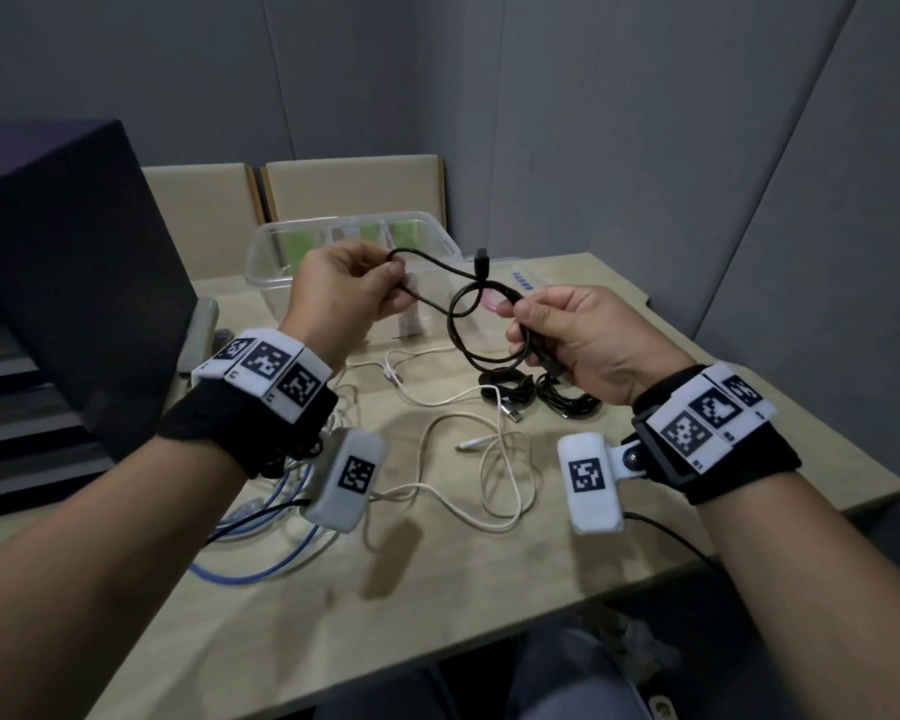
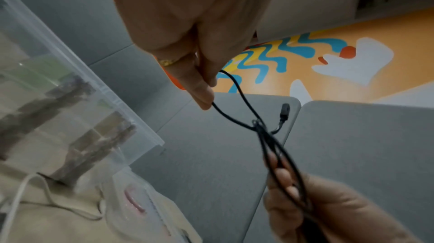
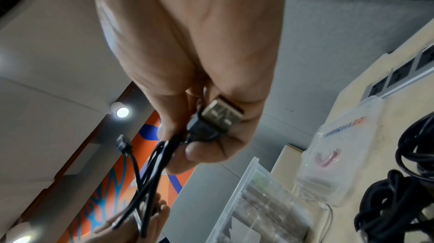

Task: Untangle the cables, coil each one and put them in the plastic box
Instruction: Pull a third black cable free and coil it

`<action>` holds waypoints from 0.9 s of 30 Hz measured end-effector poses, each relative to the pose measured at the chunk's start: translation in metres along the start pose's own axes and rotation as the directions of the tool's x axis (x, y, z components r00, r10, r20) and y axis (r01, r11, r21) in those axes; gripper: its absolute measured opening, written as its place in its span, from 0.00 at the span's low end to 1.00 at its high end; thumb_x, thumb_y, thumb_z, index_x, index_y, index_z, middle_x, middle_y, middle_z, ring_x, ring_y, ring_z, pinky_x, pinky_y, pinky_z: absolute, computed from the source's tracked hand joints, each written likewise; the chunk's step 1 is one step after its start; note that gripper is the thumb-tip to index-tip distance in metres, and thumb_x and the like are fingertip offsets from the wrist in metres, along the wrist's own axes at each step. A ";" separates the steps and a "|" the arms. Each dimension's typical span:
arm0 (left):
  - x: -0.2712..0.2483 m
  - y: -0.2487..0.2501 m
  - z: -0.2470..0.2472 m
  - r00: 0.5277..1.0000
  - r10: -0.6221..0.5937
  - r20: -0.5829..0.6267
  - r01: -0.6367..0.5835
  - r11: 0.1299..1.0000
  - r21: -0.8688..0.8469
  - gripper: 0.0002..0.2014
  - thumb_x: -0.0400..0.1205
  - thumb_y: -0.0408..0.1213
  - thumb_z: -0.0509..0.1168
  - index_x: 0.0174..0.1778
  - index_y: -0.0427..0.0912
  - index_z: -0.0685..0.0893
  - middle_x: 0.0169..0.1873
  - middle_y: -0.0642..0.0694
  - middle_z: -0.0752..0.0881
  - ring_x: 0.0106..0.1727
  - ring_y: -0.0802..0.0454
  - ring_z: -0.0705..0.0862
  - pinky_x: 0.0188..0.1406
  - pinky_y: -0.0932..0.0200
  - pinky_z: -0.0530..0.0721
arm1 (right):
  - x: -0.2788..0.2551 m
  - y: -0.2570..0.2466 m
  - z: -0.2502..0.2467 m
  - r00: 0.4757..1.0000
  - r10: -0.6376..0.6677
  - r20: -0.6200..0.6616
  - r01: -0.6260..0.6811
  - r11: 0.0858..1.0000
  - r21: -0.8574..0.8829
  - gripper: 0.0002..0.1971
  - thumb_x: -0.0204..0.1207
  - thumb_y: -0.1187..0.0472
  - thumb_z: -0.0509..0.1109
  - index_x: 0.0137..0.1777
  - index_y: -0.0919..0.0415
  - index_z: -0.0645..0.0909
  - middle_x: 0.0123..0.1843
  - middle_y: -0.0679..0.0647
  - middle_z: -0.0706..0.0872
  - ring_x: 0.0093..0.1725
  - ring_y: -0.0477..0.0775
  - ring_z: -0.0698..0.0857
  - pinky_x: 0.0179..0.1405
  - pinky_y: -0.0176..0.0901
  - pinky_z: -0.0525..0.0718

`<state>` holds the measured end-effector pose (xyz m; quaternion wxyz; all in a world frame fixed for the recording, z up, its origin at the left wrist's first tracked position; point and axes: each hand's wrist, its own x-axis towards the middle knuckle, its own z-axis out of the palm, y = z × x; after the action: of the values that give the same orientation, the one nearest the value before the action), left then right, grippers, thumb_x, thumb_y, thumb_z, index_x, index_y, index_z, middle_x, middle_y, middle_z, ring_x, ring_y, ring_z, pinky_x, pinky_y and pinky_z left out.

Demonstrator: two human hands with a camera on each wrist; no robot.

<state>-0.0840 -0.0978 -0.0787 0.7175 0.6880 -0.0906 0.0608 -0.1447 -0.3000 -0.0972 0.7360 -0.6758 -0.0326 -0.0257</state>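
Black cable [image 1: 468, 324] up in air above surface [image 1: 437, 589], half coiled. Two black coils [image 1: 536, 394] done, parked near right edge, not yet boxed. Plastic box [image 1: 281, 252] at far edge, no cable inside as far as visible. White cables [image 1: 489, 459], blue cable [image 1: 261, 569] loose. Right hand [image 1: 578, 340] grip closed round loops and USB plug; left hand [image 1: 349, 285] pinches free strand.

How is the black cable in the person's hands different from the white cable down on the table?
The black cable is held in the air by the left hand and right hand; the white cable lies on the table, untouched. The black cable is partly wound into a loop; the white cable sprawls in loose curves. Both are thin, with a plug showing.
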 end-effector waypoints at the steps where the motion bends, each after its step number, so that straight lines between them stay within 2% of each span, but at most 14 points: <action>1: 0.000 -0.001 0.000 1.000 -0.004 0.010 0.003 1.000 0.008 0.08 0.81 0.23 0.64 0.37 0.36 0.82 0.32 0.40 0.83 0.27 0.55 0.85 0.37 0.64 0.89 | 0.000 0.000 0.000 1.000 -0.004 0.002 0.004 1.000 0.006 0.06 0.80 0.69 0.65 0.48 0.70 0.83 0.30 0.52 0.86 0.28 0.45 0.83 0.25 0.31 0.79; 5: -0.008 -0.005 0.001 0.993 -0.088 0.081 0.091 0.995 -0.035 0.08 0.81 0.22 0.63 0.37 0.36 0.80 0.31 0.38 0.82 0.25 0.55 0.86 0.30 0.68 0.86 | 0.002 0.001 0.002 1.000 -0.009 -0.029 0.010 1.000 0.026 0.05 0.79 0.68 0.66 0.47 0.68 0.82 0.29 0.52 0.86 0.28 0.46 0.83 0.25 0.33 0.80; 9: -0.017 -0.011 0.007 0.959 -0.175 0.222 0.186 0.982 -0.029 0.07 0.83 0.26 0.61 0.39 0.36 0.78 0.35 0.35 0.85 0.27 0.54 0.88 0.26 0.67 0.85 | 0.005 0.002 0.004 0.996 -0.025 -0.089 0.024 1.000 -0.008 0.04 0.78 0.64 0.68 0.45 0.64 0.84 0.33 0.54 0.86 0.31 0.49 0.82 0.27 0.37 0.81; 11: -0.020 -0.013 0.012 0.938 -0.200 0.282 0.213 0.977 -0.014 0.07 0.85 0.28 0.58 0.43 0.36 0.79 0.34 0.38 0.85 0.27 0.56 0.87 0.29 0.66 0.87 | 0.005 0.002 0.007 0.996 -0.029 -0.089 0.029 1.000 -0.006 0.04 0.77 0.63 0.70 0.44 0.64 0.84 0.33 0.53 0.87 0.30 0.49 0.82 0.26 0.37 0.80; 13: -0.023 -0.012 0.017 0.919 -0.217 0.328 0.237 0.971 -0.021 0.09 0.86 0.31 0.55 0.45 0.39 0.81 0.33 0.45 0.88 0.32 0.56 0.86 0.36 0.63 0.86 | 0.005 0.003 0.010 0.995 -0.029 -0.094 0.030 1.000 0.004 0.03 0.76 0.64 0.71 0.45 0.64 0.84 0.32 0.53 0.87 0.28 0.48 0.82 0.25 0.36 0.80; 15: -0.024 -0.010 0.018 0.896 -0.239 0.374 0.257 0.966 0.001 0.11 0.87 0.31 0.53 0.48 0.42 0.82 0.36 0.50 0.90 0.41 0.56 0.86 0.48 0.59 0.80 | 0.005 0.004 0.012 0.993 -0.036 -0.116 0.036 0.999 0.003 0.03 0.77 0.64 0.71 0.46 0.64 0.85 0.32 0.53 0.87 0.28 0.48 0.82 0.26 0.37 0.81; 17: -0.026 -0.005 0.018 0.854 -0.289 0.433 0.307 0.951 0.030 0.13 0.86 0.31 0.52 0.48 0.44 0.83 0.42 0.49 0.89 0.49 0.56 0.85 0.54 0.55 0.73 | 0.005 0.005 0.012 0.987 -0.048 -0.154 0.050 0.999 0.010 0.03 0.77 0.65 0.70 0.45 0.64 0.84 0.32 0.54 0.87 0.27 0.48 0.82 0.25 0.38 0.81; 20: -0.030 -0.003 0.016 0.785 -0.351 0.510 0.376 0.925 0.057 0.13 0.84 0.38 0.53 0.44 0.44 0.83 0.45 0.50 0.87 0.54 0.53 0.83 0.55 0.53 0.71 | 0.006 0.003 0.014 0.981 -0.056 -0.186 0.064 0.997 0.038 0.03 0.77 0.65 0.71 0.43 0.64 0.84 0.33 0.54 0.86 0.26 0.48 0.82 0.24 0.38 0.82; 23: -0.031 -0.004 0.014 0.755 -0.372 0.541 0.423 0.906 0.032 0.11 0.80 0.40 0.54 0.45 0.43 0.82 0.45 0.50 0.85 0.54 0.52 0.80 0.56 0.52 0.69 | 0.005 0.003 0.012 0.982 -0.065 -0.180 0.072 0.997 0.035 0.04 0.78 0.66 0.69 0.44 0.64 0.84 0.32 0.53 0.87 0.26 0.47 0.82 0.24 0.39 0.82; 25: -0.032 -0.005 0.013 0.752 -0.359 0.553 0.450 0.892 -0.033 0.10 0.76 0.39 0.58 0.45 0.44 0.84 0.44 0.50 0.86 0.53 0.53 0.81 0.55 0.53 0.70 | 0.004 0.004 0.011 0.982 -0.062 -0.178 0.068 0.997 0.026 0.03 0.78 0.66 0.70 0.45 0.65 0.84 0.32 0.53 0.87 0.27 0.47 0.83 0.24 0.39 0.82; 27: -0.033 -0.006 0.015 0.781 -0.317 0.539 0.436 0.894 -0.107 0.07 0.73 0.38 0.63 0.44 0.45 0.84 0.41 0.50 0.87 0.48 0.55 0.83 0.52 0.57 0.73 | 0.003 0.005 0.012 0.983 -0.052 -0.174 0.056 0.998 0.021 0.05 0.77 0.65 0.71 0.48 0.67 0.84 0.34 0.54 0.86 0.28 0.48 0.83 0.24 0.39 0.82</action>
<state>-0.1156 -0.1115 -0.0906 0.7385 0.5973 -0.1424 -0.2785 -0.1418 -0.2878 -0.1011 0.7438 -0.6602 0.0130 -0.1038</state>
